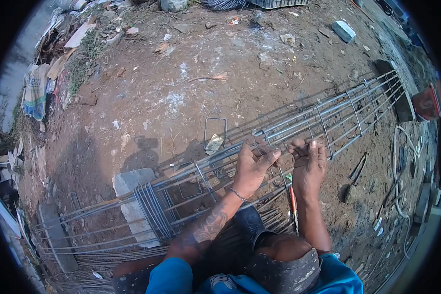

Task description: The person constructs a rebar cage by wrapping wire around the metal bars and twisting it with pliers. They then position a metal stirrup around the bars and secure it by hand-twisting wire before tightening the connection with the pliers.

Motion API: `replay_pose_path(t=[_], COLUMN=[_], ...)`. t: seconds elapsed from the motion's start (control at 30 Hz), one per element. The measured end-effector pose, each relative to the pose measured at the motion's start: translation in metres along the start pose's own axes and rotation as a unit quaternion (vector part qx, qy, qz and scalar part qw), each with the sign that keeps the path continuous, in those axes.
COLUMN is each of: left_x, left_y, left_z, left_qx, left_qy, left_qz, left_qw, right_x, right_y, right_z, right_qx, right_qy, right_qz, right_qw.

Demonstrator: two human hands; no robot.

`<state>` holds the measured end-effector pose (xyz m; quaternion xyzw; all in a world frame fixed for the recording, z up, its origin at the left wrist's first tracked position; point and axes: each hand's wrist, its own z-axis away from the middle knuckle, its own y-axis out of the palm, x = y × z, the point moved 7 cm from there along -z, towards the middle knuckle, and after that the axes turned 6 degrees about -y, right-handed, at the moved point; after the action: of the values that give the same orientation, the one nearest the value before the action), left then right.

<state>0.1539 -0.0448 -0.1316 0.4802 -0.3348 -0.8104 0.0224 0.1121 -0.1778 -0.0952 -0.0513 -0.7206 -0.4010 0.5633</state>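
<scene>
A long rebar cage (323, 128) runs diagonally across the ground in front of me, with square steel stirrups around its lengthwise bars. My left hand (254, 167), a bracelet at its wrist, is closed just above the cage's middle. Close to its right, my right hand (308, 169) is raised with its fingers curled and pinched. Whatever thin thing the fingertips hold is too small to make out. Several stirrups (153, 210) are bunched together at the cage's left part. A red-handled tool (293, 201) is just left of my right forearm.
A pale stone block (132, 186) supports the cage at left, and a grey block (59, 240) lies under its far left end. One loose stirrup (206, 132) is beyond the cage. Pliers (359, 166), a white hose (396, 161) and a red bucket (426, 103) are at right.
</scene>
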Motion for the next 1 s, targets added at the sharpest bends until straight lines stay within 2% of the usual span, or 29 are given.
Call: replay_pose_path(t=[0.07,0.13,0.27,0.3,0.43,0.47,0.63,0.7,0.77,1.0], left_x=[-0.001,-0.001,0.0,0.001,-0.006,-0.005,-0.004,-0.008,-0.011,-0.008], left_y=[-0.003,-0.003,-0.008,-0.009,-0.002,-0.002,0.004,0.009,0.009,0.011], left_z=[-0.001,-0.003,-0.002,-0.001,0.0,-0.001,0.0,0.0,0.001,0.002], left_qx=[-0.002,0.025,-0.013,-0.006,0.029,0.03,0.091,0.09,0.061,0.073], left_qy=[0.008,-0.04,-0.077,-0.071,-0.077,-0.077,-0.057,-0.054,-0.042,-0.084], left_qz=[0.025,0.132,0.113,0.124,0.145,0.145,-0.055,-0.058,-0.068,-0.109], left_qw=[1.0,0.99,0.991,0.99,0.986,0.986,0.993,0.993,0.995,0.988], right_x=[-0.002,-0.007,0.001,0.005,0.012,0.014,0.016,0.02,0.019,0.025], right_y=[0.0,-0.004,0.002,0.007,0.009,0.003,-0.014,-0.009,-0.013,-0.016], right_z=[0.002,0.007,0.016,0.019,0.022,0.017,-0.001,-0.004,-0.007,-0.02], right_qx=[0.002,0.002,0.098,0.134,0.176,0.145,0.01,0.004,-0.046,-0.056], right_qy=[0.001,0.002,-0.06,-0.075,-0.091,-0.085,-0.042,-0.047,-0.021,-0.024], right_qz=[0.001,0.0,0.038,0.059,0.062,0.029,-0.043,-0.041,-0.063,-0.048], right_qw=[1.0,1.0,0.993,0.986,0.978,0.985,0.998,0.998,0.997,0.997])
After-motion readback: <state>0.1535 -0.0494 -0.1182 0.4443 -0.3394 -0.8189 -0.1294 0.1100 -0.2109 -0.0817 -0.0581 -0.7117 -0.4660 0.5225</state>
